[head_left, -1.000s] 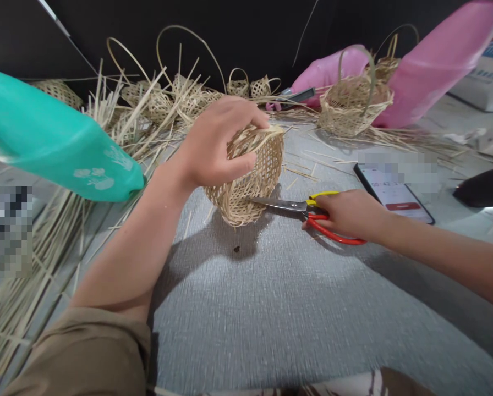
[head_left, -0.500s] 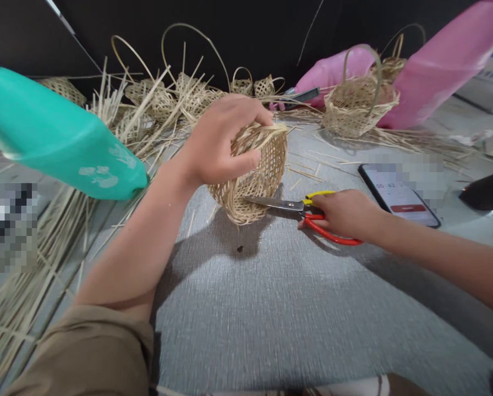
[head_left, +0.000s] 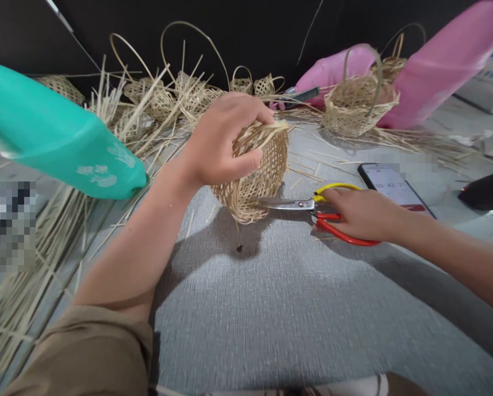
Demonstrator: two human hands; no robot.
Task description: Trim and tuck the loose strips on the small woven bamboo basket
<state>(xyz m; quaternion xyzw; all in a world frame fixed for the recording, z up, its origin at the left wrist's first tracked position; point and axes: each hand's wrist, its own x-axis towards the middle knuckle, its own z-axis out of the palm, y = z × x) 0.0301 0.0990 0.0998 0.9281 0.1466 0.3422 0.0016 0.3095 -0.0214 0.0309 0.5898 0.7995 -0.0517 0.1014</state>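
A small woven bamboo basket (head_left: 276, 157) is tipped on its side over the grey table, its mouth facing me. My left hand (head_left: 230, 143) grips its upper rim, fingers behind the weave and thumb across the opening. In my right hand (head_left: 354, 212) is a pair of scissors (head_left: 300, 204) with one yellow and one red handle. Their blades point left, and the tips lie at the basket's lower rim. Whether a strip sits between the blades I cannot make out.
A green bottle (head_left: 65, 143) leans in from the left above long bamboo strips (head_left: 44, 264). Finished baskets (head_left: 356, 110) and pink bottles (head_left: 440, 71) stand at the back. A phone (head_left: 395, 187) lies beyond my right wrist, near a dark rounded object (head_left: 486, 191).
My right hand has drawn the scissors a little to the right, so less of the blades overlaps the basket. The basket has shifted very slightly right; my left hand keeps its hold.
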